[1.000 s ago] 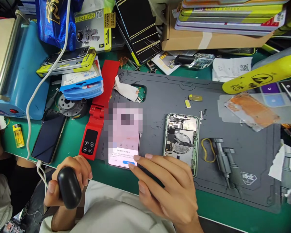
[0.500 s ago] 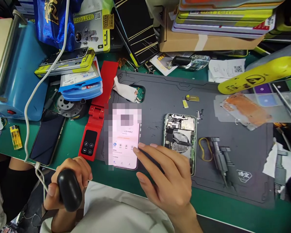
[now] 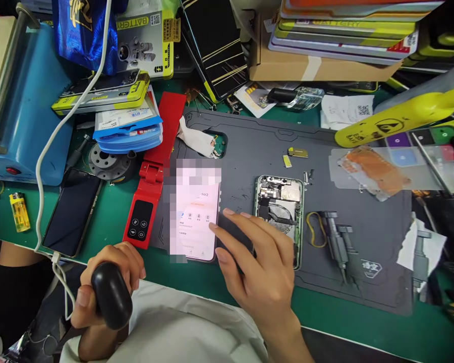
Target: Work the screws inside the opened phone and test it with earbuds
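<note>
My left hand [image 3: 115, 269] is closed around a black, smooth, rounded object [image 3: 113, 297] at the table's front edge; its kind I cannot make out. My right hand [image 3: 265, 257] has its fingers spread, with the index fingertip at the right edge of a lit smartphone [image 3: 199, 237]. Part of the phone is blurred out; its screen shows a row of round icons. Just beyond my right hand lies an opened phone [image 3: 280, 201] with its inner parts exposed, its lower part covered by the hand.
A grey mat [image 3: 242, 131] lies under the phones. Two precision screwdrivers [image 3: 336, 242] rest to the right, beside a yellow rubber band [image 3: 313, 232]. Left are a red folding device [image 3: 146, 201], a dark phone [image 3: 73, 212], a lighter [image 3: 19, 213] and a blue machine [image 3: 41, 101].
My right hand has shifted slightly, its fingertips a little higher along the lit phone's edge. My left hand keeps its hold on the black object. The camera view has moved a little.
</note>
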{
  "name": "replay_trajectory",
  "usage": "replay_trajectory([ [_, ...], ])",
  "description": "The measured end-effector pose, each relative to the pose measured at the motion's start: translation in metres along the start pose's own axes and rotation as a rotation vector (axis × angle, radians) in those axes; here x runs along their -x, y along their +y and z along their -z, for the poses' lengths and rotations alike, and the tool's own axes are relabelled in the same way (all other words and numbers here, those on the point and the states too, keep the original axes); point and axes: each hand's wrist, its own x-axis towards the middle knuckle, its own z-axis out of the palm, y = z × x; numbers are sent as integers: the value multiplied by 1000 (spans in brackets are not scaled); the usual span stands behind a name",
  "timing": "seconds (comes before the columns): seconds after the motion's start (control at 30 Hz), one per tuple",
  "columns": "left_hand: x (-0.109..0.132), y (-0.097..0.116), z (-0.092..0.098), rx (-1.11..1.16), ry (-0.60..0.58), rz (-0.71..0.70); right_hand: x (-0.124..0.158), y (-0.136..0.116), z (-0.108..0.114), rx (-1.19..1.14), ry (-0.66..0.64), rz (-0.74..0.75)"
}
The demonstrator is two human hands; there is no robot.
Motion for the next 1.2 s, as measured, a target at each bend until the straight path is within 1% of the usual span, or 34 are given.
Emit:
replay_trajectory([
  [0.07, -1, 1, 1, -4, -12, 2, 0, 0, 0, 10, 7, -12],
  [0.2, -1, 1, 3, -11, -23, 1, 0, 0, 1, -13, 10, 15],
  [0.4, 1, 0, 3, -10, 4, -2, 1, 0, 1, 10, -32, 22],
  [0.57, 1, -1, 3, 6, 3, -1, 0, 0, 0, 25, -60, 29],
  [0.77, -1, 0, 2, 23, 25, -1, 0, 0, 3, -43, 4, 11],
  [1.0, -2, -1, 0, 24, 34, -19, 0, 1, 3, -54, 16, 5],
  [1.2, -2, -3, 1, 25, 14, -23, 0, 3, 0, 7, -45, 39],
])
